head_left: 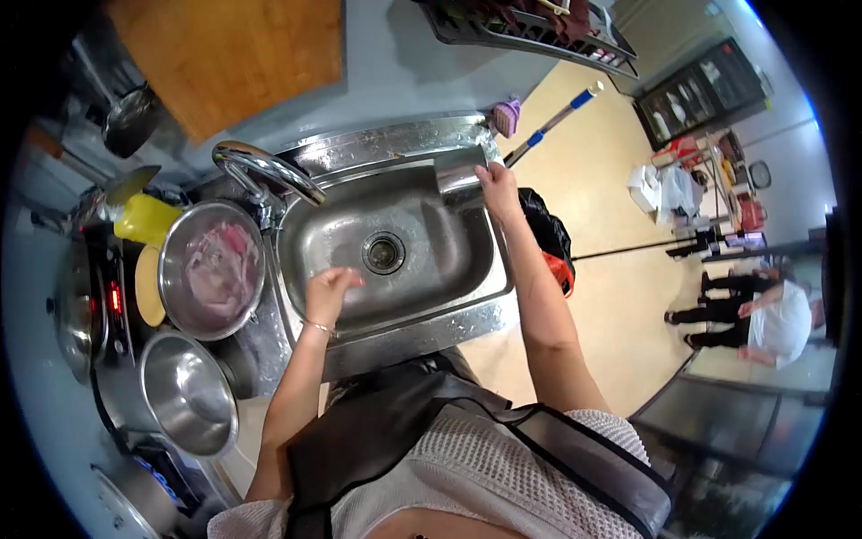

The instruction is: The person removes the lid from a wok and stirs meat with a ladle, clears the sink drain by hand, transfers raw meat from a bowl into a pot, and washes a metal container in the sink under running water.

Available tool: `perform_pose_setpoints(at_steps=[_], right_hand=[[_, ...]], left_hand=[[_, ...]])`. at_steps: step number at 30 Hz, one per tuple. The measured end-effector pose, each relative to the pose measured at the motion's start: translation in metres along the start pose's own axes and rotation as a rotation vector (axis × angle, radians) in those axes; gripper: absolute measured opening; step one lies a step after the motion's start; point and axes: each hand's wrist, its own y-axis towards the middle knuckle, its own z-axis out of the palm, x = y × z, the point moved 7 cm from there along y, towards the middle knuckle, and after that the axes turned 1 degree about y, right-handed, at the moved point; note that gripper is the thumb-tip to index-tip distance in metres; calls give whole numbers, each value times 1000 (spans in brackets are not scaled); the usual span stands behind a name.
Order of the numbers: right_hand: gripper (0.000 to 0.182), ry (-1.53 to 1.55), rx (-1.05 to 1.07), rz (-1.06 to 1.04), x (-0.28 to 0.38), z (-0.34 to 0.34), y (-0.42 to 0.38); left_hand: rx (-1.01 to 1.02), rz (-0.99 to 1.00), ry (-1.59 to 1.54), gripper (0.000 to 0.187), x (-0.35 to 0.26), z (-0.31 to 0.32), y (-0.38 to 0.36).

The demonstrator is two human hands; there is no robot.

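My right hand (499,190) grips a cleaver (456,171) at the back right corner of the steel sink (310,238). The cleaver's wide, shiny blade points left over the basin; its handle is hidden in my fingers. Over the front left part of the basin hovers my left hand (329,295), thumb and fingers slightly apart, with nothing visible in it. It wears a bracelet at the wrist. A drain (383,252) lies in the basin floor between the hands. From the back left, a curved chrome faucet (269,166) reaches over the sink; no water stream shows.
Left of the sink stand a steel bowl with pale pink pieces in liquid (220,269) and another steel bowl (189,393). Behind are a wooden board (233,54) and a dish rack (539,36). A black bag (543,220) hangs at right; a person (777,323) stands farther off.
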Motion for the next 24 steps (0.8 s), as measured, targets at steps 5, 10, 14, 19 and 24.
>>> perform_pose_setpoints(at_steps=[5, 10, 14, 19, 24], right_hand=[[7, -344, -72, -480, 27, -10, 47], [6, -435, 35, -707, -7, 19, 66], [11, -738, 70, -698, -26, 30, 63], [17, -1042, -59, -867, 13, 34, 45], [17, 498, 910, -462, 140, 9, -62]], left_hand=[[17, -79, 225, 19, 10, 35, -55], [-39, 55, 445, 21, 7, 53, -89], [-131, 192, 659, 28, -19, 56, -98], [36, 375, 840, 14, -54, 59, -110], [35, 582, 573, 19, -149, 51, -178]])
